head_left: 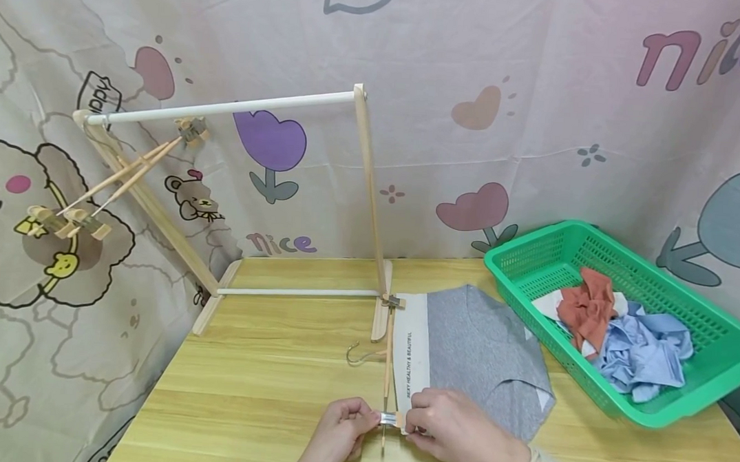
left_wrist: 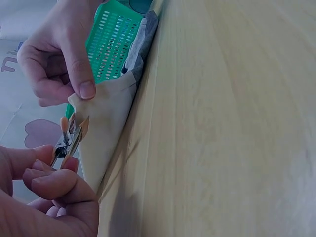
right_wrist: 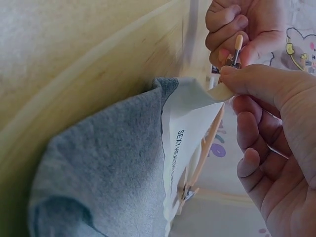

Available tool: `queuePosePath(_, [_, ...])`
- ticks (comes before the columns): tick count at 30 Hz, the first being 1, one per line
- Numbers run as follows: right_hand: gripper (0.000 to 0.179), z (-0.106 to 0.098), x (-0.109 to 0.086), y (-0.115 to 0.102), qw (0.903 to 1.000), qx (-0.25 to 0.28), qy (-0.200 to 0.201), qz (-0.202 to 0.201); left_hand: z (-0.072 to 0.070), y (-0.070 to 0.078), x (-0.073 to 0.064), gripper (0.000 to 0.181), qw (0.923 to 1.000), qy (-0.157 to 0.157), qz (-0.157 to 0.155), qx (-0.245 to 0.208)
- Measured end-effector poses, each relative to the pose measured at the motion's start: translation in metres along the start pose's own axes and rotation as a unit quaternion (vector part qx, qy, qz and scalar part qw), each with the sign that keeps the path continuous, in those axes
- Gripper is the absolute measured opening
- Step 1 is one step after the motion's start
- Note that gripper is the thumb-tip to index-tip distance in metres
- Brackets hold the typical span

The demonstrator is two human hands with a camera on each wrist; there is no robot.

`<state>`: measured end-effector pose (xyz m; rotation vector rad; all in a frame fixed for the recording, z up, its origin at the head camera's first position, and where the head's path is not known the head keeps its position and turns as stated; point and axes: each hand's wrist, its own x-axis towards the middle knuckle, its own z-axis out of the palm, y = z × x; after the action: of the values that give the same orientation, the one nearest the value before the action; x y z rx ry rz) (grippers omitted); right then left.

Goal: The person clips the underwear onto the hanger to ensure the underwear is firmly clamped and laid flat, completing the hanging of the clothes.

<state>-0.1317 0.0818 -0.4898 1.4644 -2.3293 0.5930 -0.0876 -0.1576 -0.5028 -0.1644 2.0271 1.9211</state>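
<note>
Green basket (head_left: 629, 270) at tabletop (head_left: 252, 377) right edge, crumpled rust cloth (head_left: 586, 306) and light-blue cloth (head_left: 644, 353) inside. Wooden rack (head_left: 370, 183) by far left corner, clip hangers (head_left: 143, 171) on its top rod (head_left: 276, 104). Printed curtain (head_left: 557, 74) behind far edge.

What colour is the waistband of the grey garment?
The waistband is off-white with dark lettering; it shows best in the head view.

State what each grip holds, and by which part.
The right grip pinches the gray garment by a corner of its white waistband; the left grip pinches the near hanger clip by the end away from it.
</note>
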Motion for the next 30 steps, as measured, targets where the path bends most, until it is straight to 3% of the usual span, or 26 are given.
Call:
queuePosePath(18, [0.027,0.0021,0.0041,-0.0049,0.9988,-0.010,0.034,-0.033,0.0081,0.0014,0.0004,0.020,1.0000,0.003,-0.004,0.006])
queuePosePath(26, [0.025,0.0063,0.0031,-0.0057,0.9994,-0.009,0.021,-0.025,0.0073,-0.0029,0.0019,0.032,0.9990,-0.003,0.002,0.045])
queuePosePath(30, [0.019,0.0052,0.0025,-0.0035,0.9996,0.020,0.009,-0.017,0.0058,-0.0039,0.0025,0.033,0.9973,-0.007,0.005,0.074])
